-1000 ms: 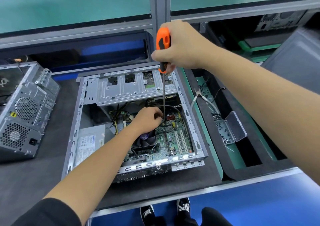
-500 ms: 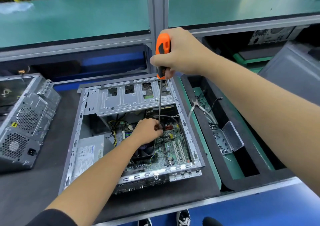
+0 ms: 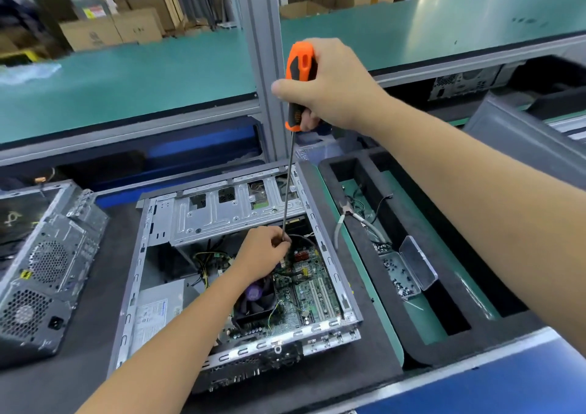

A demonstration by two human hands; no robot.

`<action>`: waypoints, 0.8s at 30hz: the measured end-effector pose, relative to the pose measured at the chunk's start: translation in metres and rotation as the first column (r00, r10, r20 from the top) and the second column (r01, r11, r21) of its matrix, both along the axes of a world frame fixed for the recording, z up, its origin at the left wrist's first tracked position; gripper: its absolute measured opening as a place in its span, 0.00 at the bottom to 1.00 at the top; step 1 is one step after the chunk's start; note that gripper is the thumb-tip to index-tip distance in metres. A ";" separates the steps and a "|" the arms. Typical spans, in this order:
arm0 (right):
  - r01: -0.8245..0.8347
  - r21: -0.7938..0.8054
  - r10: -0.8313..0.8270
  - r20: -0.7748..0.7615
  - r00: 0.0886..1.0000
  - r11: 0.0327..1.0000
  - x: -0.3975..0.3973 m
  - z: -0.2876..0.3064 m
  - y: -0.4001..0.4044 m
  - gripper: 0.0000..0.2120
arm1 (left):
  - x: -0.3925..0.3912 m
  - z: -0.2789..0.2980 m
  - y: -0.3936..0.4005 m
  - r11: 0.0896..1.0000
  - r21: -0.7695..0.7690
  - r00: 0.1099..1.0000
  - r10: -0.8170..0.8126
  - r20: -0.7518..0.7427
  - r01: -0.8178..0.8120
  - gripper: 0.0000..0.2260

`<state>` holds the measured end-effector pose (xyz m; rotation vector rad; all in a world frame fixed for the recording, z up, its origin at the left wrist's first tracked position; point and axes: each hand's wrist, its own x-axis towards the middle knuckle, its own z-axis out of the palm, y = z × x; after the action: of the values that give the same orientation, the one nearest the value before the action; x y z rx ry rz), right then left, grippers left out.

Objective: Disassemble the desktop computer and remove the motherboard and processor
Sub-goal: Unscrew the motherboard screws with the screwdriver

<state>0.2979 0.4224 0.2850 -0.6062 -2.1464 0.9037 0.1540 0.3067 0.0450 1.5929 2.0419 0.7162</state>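
Inside case (image 3: 329, 256) edge, left hand (image 3: 264, 255) pinches shaft, right hand (image 3: 333, 87) wraps screwdriver (image 3: 299, 71) handle; tip prob. hidden.

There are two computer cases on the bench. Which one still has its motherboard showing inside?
The open case in the middle, under both hands. Its green motherboard is exposed. The grey case at the left shows only vented panels and a fan grille.

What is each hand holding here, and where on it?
Both hold the screwdriver: right hand grips its orange handle, left hand pinches the lower shaft near the tip.
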 end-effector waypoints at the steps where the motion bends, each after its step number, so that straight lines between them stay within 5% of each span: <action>1: 0.022 0.002 -0.022 -0.014 1.000 1.000 0.005 0.005 0.004 0.13 | 0.004 0.004 0.003 1.000 0.015 1.000 -0.014 -0.006 0.014 0.05; 15: 0.306 0.047 -0.292 -0.190 0.937 0.951 0.109 0.052 0.050 0.13 | 0.074 0.070 0.085 0.966 0.198 0.979 -0.136 -0.150 0.164 0.06; 24: 0.377 0.180 -0.374 -0.051 0.926 0.909 0.166 0.037 0.057 0.10 | 0.156 0.023 0.125 0.918 -0.195 0.897 -0.385 -0.216 0.346 0.04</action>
<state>0.4634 0.4799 0.3223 -0.8744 -1.9760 0.4885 0.3099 0.4313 0.0678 1.9818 1.8225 0.2230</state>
